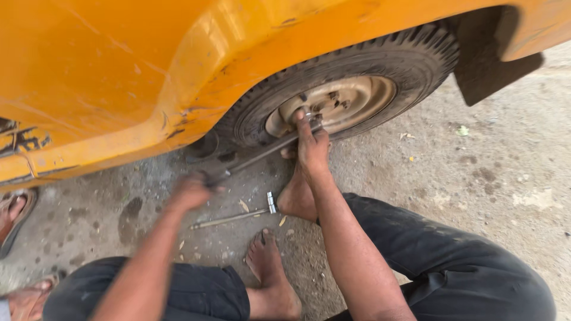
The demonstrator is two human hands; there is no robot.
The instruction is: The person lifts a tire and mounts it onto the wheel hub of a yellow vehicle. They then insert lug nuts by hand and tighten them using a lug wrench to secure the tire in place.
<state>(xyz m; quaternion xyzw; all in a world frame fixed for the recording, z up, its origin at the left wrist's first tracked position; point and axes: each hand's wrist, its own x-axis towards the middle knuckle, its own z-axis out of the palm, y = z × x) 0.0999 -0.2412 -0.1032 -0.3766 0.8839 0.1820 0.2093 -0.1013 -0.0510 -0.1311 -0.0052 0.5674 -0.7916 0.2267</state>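
A black tyre (410, 59) with a beige steel rim (357, 101) sits under the orange vehicle body (119, 65). A long dark wrench bar (262, 153) runs from the wheel hub down to the left. My right hand (310, 142) holds the bar's socket end against the hub nuts. My left hand (190, 191), blurred by motion, grips the bar's outer end. I squat in dark trousers with bare feet (270, 270) on the ground.
A second metal socket bar (235, 217) lies on the stained concrete between my hands. A black mud flap (485, 59) hangs behind the tyre. Another person's sandalled feet (15, 217) stand at the left edge.
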